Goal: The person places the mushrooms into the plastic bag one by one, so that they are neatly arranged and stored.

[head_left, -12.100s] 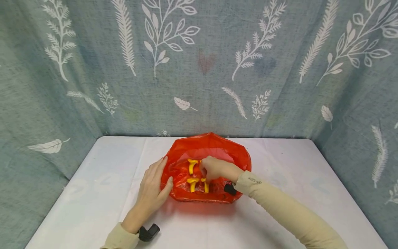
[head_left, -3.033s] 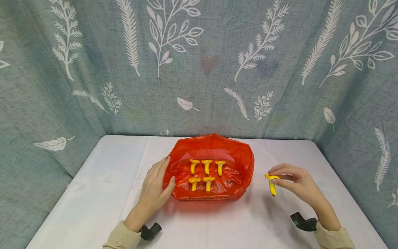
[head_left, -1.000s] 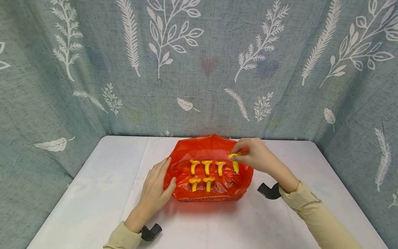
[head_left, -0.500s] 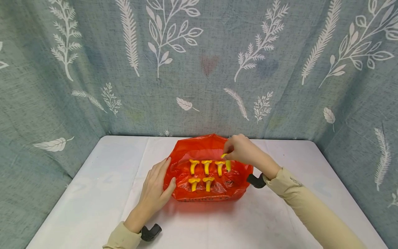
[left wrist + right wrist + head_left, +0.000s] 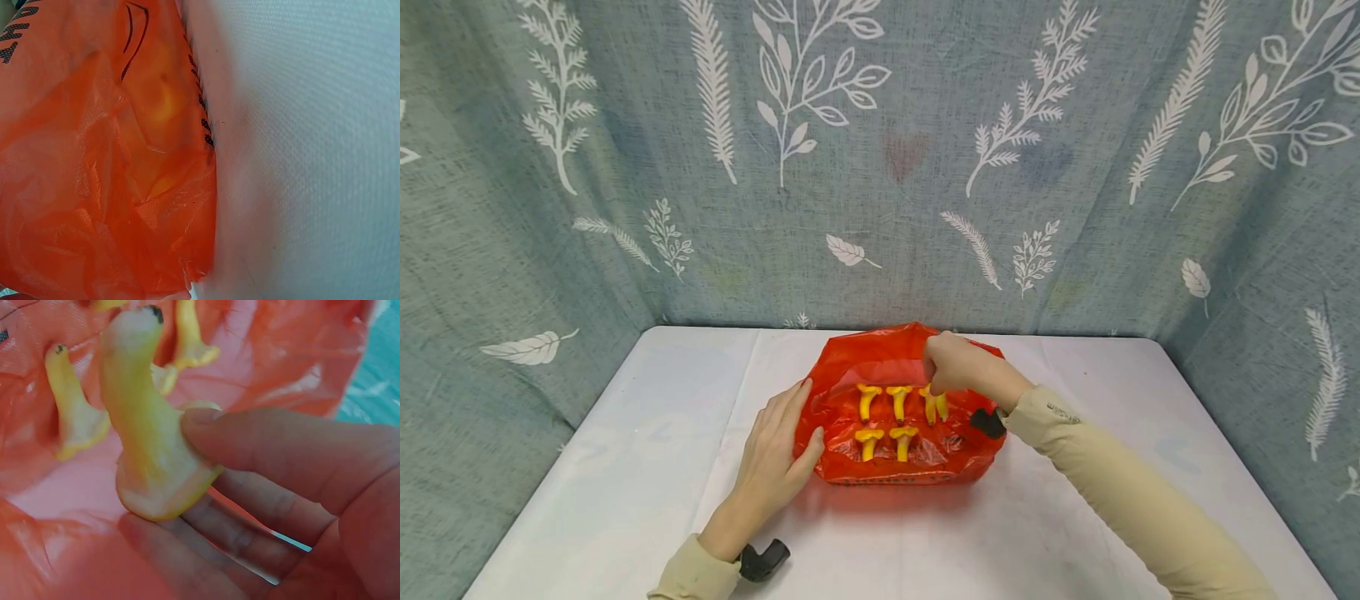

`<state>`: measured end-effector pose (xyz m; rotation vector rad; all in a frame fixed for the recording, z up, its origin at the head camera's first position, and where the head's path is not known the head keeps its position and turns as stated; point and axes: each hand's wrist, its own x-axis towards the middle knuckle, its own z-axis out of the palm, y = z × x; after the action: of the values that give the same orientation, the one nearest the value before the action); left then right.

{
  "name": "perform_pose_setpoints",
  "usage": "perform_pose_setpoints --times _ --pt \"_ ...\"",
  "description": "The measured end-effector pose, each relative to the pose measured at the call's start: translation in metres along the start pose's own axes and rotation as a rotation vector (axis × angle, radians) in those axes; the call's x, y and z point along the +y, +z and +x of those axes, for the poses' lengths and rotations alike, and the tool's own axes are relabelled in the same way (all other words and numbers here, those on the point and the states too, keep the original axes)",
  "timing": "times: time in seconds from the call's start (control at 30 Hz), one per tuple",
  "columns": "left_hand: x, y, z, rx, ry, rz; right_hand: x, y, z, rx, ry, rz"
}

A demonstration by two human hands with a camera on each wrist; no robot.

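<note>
A red plastic bag (image 5: 850,354) lies with its wide mouth facing me. Inside it, yellow chanterelle mushrooms sit in two rows: three in the far row, two in the near row (image 5: 903,442). My right hand (image 5: 964,367) reaches over the bag and pinches another chanterelle (image 5: 140,419) by its cap between thumb and fingers, stem pointing away from the hand. In the head view that mushroom is mostly hidden behind the hand, overlapping the right one of the far row. At the bag's left edge my left hand (image 5: 771,446) rests, fingers extended and thumb spread.
A white cloth (image 5: 647,450) covers the table. A patterned grey-green curtain (image 5: 880,208) stands close behind it and along both sides. A black curved device (image 5: 763,560) sits at my left wrist, and a similar one (image 5: 988,422) at the right.
My right hand has carried the chanterelle from right of the bag leftward over it, and lower towards the far row. Compared with earliest, more mushrooms show. My left hand stays put.
</note>
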<state>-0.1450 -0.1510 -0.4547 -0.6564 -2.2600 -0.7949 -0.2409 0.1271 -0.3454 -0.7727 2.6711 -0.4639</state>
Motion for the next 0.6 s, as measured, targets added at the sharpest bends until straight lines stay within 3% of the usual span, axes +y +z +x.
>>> perform_pose_setpoints --times 0.3,0.6 --pt "-0.002 0.001 0.0 0.009 0.009 -0.001 -0.005 0.023 0.007 -0.145 0.122 0.001" --pt "-0.001 0.0 0.0 0.005 0.003 0.0 -0.01 0.034 0.004 -0.193 0.116 -0.042"
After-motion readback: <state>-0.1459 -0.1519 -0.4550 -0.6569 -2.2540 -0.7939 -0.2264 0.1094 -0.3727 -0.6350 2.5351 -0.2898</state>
